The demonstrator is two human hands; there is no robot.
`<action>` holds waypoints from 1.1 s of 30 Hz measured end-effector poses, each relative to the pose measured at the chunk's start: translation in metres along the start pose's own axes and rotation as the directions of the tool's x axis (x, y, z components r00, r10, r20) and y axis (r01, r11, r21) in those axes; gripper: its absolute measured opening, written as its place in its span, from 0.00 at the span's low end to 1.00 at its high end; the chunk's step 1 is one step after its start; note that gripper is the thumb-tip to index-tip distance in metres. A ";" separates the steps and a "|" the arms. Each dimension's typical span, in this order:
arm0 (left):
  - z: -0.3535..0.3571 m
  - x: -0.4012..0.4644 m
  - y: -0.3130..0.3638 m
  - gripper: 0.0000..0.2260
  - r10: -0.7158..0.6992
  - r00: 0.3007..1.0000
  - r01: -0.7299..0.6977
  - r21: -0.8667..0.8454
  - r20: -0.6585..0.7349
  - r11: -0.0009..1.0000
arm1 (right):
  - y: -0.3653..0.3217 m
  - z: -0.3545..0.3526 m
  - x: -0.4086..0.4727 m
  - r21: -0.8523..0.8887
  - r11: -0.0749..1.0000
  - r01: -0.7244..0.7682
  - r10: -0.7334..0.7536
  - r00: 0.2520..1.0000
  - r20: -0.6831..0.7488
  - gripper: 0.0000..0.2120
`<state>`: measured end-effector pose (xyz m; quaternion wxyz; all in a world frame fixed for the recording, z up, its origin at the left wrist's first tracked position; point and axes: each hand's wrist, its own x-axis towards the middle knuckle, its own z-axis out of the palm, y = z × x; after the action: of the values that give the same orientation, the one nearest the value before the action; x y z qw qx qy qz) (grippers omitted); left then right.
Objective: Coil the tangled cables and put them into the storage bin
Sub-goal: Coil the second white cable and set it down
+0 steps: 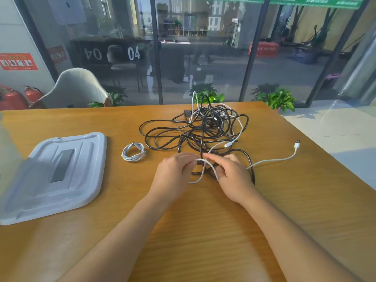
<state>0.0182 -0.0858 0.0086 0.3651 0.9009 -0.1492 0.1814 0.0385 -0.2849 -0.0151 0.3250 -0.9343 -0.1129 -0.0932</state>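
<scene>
Head view. I see both bare hands low over the orange-brown wooden table [203,231], at the near edge of the tangled pile of thin black cables [195,129].

Left hand [175,174]: fingers curled, thumb and fingertips pinching the long white USB cable [272,160] where it bends into a loop.

Right hand [232,176]: fingers curled round the same white cable just beside the left hand; a white loop hangs between the two hands and touches the table. From the right hand the cable trails right across the table and ends in a white USB plug [297,143] lying apart from the pile.

More white cable is threaded through the black tangle; I cannot tell whether it is the same one.

A small coiled white cable [133,152] lies on the table left of the pile, apart from it.

Further left, a flat pale grey plastic bin lid [61,176] lies on the table. The blurred pale shape at the far left edge I cannot identify
</scene>
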 end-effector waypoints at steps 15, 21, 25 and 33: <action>0.020 0.012 0.001 0.10 -0.044 0.998 0.041 0.050 0.051 0.998 | 0.007 -0.002 0.002 0.169 0.981 0.097 -0.101 0.995 0.012 0.31; -0.001 -0.002 -0.006 0.09 -0.032 0.991 0.014 0.144 0.127 0.990 | 0.006 -0.002 0.004 -0.013 0.997 0.076 -0.076 0.997 0.007 0.34; -0.033 -0.021 -0.023 0.10 -0.059 0.984 0.023 0.209 0.169 0.978 | 0.009 -0.002 0.007 -0.090 0.996 0.016 -0.014 1.000 0.015 0.34; -0.091 -0.067 -0.057 0.12 -0.089 0.993 0.067 0.239 0.082 0.969 | 0.005 -0.002 0.006 -0.169 0.986 -0.008 0.016 0.999 0.043 0.35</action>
<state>-0.0388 0.0273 0.0056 0.2551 0.9504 -0.1080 0.1414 0.0458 -0.2890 -0.0153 0.2426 -0.9610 -0.1062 -0.0797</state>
